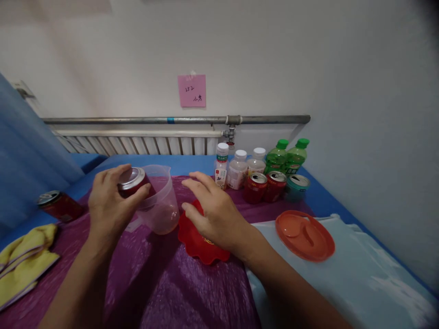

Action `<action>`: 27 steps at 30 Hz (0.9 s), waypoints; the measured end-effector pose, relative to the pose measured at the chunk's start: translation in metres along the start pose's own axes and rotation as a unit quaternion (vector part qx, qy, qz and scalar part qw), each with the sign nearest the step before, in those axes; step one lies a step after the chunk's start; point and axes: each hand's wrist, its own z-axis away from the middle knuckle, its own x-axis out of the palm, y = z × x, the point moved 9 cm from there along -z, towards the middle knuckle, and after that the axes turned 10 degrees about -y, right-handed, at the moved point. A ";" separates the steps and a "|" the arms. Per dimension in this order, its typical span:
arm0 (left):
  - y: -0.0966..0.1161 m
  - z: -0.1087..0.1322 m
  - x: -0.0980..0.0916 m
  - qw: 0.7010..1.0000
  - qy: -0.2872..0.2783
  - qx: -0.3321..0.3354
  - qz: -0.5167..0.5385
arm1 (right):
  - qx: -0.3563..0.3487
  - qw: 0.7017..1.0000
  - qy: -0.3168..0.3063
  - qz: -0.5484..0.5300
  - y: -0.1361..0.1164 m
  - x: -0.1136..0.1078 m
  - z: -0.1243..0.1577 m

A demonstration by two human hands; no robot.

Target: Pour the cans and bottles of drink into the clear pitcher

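Note:
My left hand [107,201] is wrapped round a red drink can [140,187], its silver end facing up. The can sits tilted at the left rim of a clear plastic measuring jug [163,217]; how far it reaches inside is hard to tell. My right hand [219,214] hovers over a red wavy-edged bowl [195,249] with fingers apart and nothing in them. Part of the bowl is hidden beneath that hand. Between the two hands, the jug stands on a purple plastic sheet [151,283].
Another can [60,205] lies tilted at left, near a yellow cloth [27,260]. At the back right stand white-capped bottles [237,170], green bottles [295,157] and several cans [255,187]. An orange divided plate [305,235] rests on a pale blue cloth [343,288].

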 end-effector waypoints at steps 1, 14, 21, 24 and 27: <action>0.000 0.000 0.000 1.000 0.002 0.002 0.001 | -0.001 1.000 -0.002 0.000 0.000 0.000 0.000; -0.031 0.000 -0.008 0.967 0.050 -0.101 0.230 | -0.018 0.999 -0.002 0.048 0.000 0.006 -0.001; -0.078 0.006 -0.022 0.805 0.100 -0.184 0.555 | -0.012 0.998 -0.014 0.059 -0.004 0.007 -0.001; -0.090 0.016 -0.019 0.794 0.071 -0.202 0.569 | -0.015 0.998 -0.016 0.062 -0.006 0.006 -0.001; -0.107 0.031 -0.008 0.791 0.037 -0.227 0.567 | -0.022 0.998 -0.013 0.066 -0.008 0.005 -0.001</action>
